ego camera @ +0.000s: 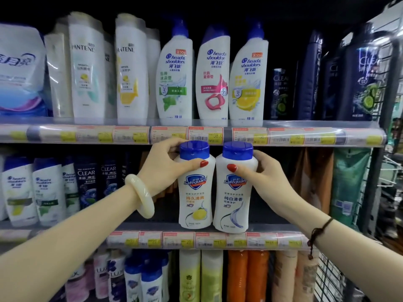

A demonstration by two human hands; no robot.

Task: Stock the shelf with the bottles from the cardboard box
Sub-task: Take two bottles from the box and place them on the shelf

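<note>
— On the middle shelf (272, 226), near its front edge, which step is this?

— Placing. Two bottles are being set down side by side in the gap between the dark shampoo bottles (87, 182) on the left and the brown pouches (314, 182) on the right. The cardboard box is out of sight.

— Who holds what?

— The left hand (165, 164) has its fingers curled round the shoulder of the lemon bottle (195, 199), thumb across the front just under the cap. The right hand (261, 173) grips the white-label bottle (232, 205) the same way, from the right.

— Are they down yet?

— Their bases sit level with the front lip, just above the price strip (205, 239); I cannot tell whether they touch the board.

— So what does the next move call for?

— Probably a push toward the far side of the shelf, keeping both upright and labels forward, then letting go.

— How do the bottles look?

— White, waisted plastic with blue flip caps and a blue shield logo. One shows a yellow lemon, the other a pale blue swirl. They stand upright, almost touching, the right one slightly nearer.
</note>
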